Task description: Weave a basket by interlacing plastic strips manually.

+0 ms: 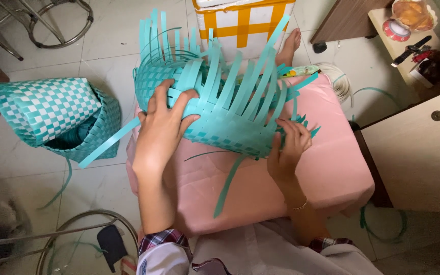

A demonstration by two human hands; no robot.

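Gripping the half-woven teal basket [215,102], seemingly pinched between both hands.

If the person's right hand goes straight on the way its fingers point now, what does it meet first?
The right hand already touches the half-woven teal plastic-strip basket on the pink covered surface. Its fingers point up and away, so they would probably press into the basket's loose upright strips first, though depth is unclear.
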